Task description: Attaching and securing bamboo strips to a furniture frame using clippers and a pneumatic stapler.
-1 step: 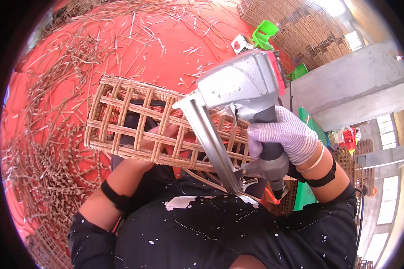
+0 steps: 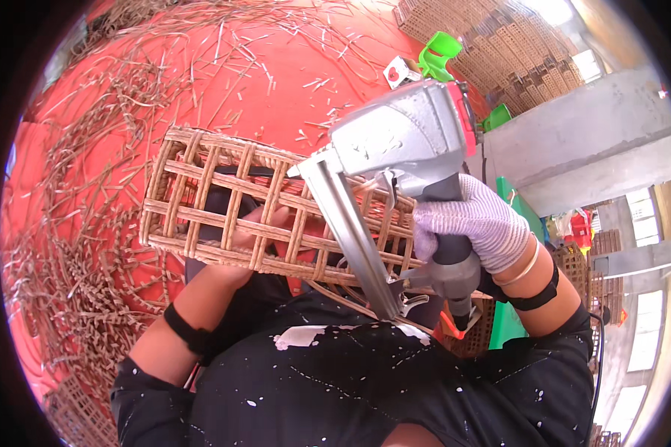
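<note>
Wicker frame [image 2: 209, 217], an oblong, boxy lattice of ridged brown strands, sits before the black shirt [image 2: 298, 395], mid-view. Stapling or nailing it seems the step in hand; the next move likely calls for steady aim at a joint. Smooth silver-grey nail gun [image 2: 399, 138] crosses its right part. Right grip [image 2: 492, 220], knit-gloved, wraps the gun's handle. Left grip [image 2: 276, 219], bare, shows through the lattice; whether it pinches a strand, I cannot tell.
</note>
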A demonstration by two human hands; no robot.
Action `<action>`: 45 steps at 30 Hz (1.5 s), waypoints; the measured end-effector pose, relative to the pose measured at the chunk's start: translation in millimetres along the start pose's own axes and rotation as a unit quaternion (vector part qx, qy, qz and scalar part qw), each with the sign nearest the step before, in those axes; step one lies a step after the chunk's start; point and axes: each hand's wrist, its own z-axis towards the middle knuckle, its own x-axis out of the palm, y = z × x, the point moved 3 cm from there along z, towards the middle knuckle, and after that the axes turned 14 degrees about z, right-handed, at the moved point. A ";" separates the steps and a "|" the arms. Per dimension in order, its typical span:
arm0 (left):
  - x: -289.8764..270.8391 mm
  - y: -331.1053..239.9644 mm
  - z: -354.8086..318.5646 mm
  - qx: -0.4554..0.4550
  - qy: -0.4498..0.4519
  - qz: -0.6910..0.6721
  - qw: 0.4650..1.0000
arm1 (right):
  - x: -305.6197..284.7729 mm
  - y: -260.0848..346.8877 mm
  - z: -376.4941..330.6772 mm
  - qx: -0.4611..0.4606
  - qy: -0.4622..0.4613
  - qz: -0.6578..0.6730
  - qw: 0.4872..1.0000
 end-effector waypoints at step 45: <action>31.0 9.7 27.1 0.023 0.084 -0.087 0.992 | 0.4 -5.0 -6.2 0.020 -0.037 0.009 0.999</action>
